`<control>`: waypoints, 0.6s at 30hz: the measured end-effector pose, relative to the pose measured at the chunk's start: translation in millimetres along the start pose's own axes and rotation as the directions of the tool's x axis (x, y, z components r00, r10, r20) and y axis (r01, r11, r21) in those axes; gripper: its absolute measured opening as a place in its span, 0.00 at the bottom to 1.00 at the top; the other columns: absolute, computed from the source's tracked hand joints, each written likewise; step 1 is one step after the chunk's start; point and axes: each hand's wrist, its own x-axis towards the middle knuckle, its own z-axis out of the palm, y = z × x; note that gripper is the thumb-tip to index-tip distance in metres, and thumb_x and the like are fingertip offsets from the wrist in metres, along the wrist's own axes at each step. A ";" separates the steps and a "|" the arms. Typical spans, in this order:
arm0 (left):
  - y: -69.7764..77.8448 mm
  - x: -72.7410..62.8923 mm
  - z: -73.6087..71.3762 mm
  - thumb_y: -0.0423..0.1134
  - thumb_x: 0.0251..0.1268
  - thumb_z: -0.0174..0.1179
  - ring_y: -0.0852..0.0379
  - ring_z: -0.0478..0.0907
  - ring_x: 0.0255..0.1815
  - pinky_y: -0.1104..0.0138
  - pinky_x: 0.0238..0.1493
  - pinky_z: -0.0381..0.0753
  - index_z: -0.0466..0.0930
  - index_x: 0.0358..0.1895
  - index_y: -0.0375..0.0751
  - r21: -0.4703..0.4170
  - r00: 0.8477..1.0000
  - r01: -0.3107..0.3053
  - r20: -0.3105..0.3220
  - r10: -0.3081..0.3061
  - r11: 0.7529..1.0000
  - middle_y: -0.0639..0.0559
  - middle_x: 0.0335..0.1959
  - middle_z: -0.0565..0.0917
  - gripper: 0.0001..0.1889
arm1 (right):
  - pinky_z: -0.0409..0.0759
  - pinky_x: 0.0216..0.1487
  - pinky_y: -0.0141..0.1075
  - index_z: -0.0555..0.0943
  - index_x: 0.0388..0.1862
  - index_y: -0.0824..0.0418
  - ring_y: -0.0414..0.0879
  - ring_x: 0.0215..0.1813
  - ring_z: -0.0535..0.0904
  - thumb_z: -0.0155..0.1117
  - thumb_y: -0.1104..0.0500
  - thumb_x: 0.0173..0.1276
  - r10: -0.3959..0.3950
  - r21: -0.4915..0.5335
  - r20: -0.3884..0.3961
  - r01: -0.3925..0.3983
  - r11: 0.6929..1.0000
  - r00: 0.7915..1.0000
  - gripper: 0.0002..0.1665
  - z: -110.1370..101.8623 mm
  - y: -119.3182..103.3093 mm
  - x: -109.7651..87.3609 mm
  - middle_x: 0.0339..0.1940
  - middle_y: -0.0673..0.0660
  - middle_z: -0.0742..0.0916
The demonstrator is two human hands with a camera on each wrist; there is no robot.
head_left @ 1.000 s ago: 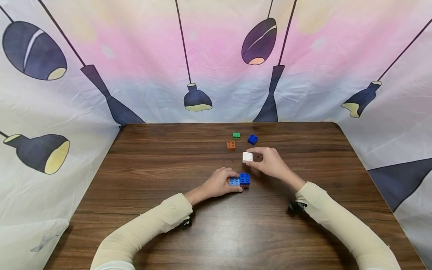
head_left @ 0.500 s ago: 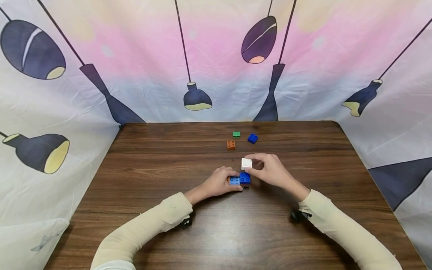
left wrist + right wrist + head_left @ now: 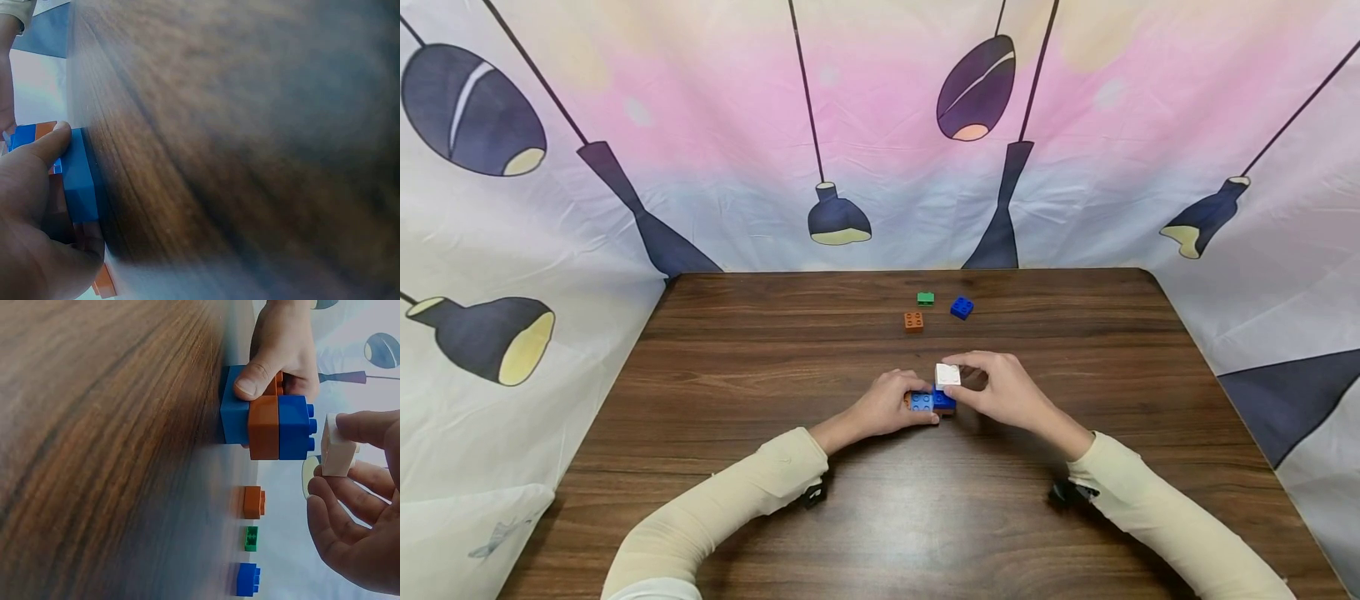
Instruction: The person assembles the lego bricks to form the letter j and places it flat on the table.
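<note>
My left hand [image 3: 883, 407] grips a small stack of toy building bricks on the table. In the right wrist view a light blue brick [image 3: 234, 419] forms its bottom, with an orange brick [image 3: 263, 428] above and a dark blue brick [image 3: 292, 428] on top, studs up. The left thumb presses on the light blue brick. My right hand [image 3: 1009, 390] pinches a white brick [image 3: 947, 375] between thumb and fingers. That brick hangs just above the dark blue brick's studs, with a narrow gap in the right wrist view, and overlaps its far part in the head view.
Farther back on the brown wooden table [image 3: 760, 333] lie a loose orange brick [image 3: 913, 322], a green brick [image 3: 925, 299] and another dark blue brick [image 3: 962, 308]. A cloth printed with lamps [image 3: 839, 221] hangs behind the table's far edge.
My right hand has brought the white brick nearer to me, from beyond the stack to over its dark blue brick. The left hand and the stack have stayed in place.
</note>
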 end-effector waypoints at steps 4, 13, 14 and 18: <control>-0.3 -0.2 0.2 0.52 0.61 0.74 0.60 0.77 0.39 0.67 0.40 0.75 0.87 0.55 0.39 0.001 1.000 0.000 -0.001 0.000 1.000 0.50 0.43 0.87 0.25 | 0.84 0.41 0.40 0.85 0.60 0.58 0.46 0.45 0.85 0.75 0.53 0.67 -0.011 0.001 0.004 0.011 1.000 1.000 0.23 1.2 -0.7 -1.7 0.48 0.53 0.90; -0.3 0.2 0.9 0.52 0.60 0.74 0.60 0.77 0.38 0.68 0.39 0.75 0.87 0.55 0.39 0.015 1.000 -0.008 -0.009 0.008 1.000 0.50 0.43 0.87 0.26 | 0.83 0.41 0.37 0.86 0.59 0.57 0.42 0.44 0.84 0.75 0.53 0.66 -0.048 -0.036 0.015 0.048 0.998 0.999 0.23 5.4 1.4 -5.2 0.49 0.51 0.90; -0.2 0.0 0.7 0.52 0.60 0.74 0.60 0.77 0.38 0.68 0.39 0.75 0.87 0.55 0.39 0.014 1.000 -0.008 -0.011 0.009 1.000 0.50 0.43 0.87 0.26 | 0.83 0.41 0.38 0.86 0.59 0.57 0.42 0.45 0.84 0.75 0.53 0.66 -0.046 -0.035 0.019 0.047 0.998 0.999 0.23 5.4 1.3 -5.4 0.49 0.51 0.90; -0.1 -0.2 0.4 0.52 0.60 0.75 0.60 0.77 0.37 0.68 0.38 0.74 0.87 0.55 0.39 0.008 1.000 -0.010 -0.012 0.010 1.000 0.51 0.42 0.87 0.25 | 0.83 0.43 0.39 0.86 0.59 0.58 0.42 0.46 0.85 0.75 0.52 0.66 -0.038 -0.035 0.040 0.039 0.999 0.998 0.24 5.7 1.4 -5.5 0.49 0.52 0.90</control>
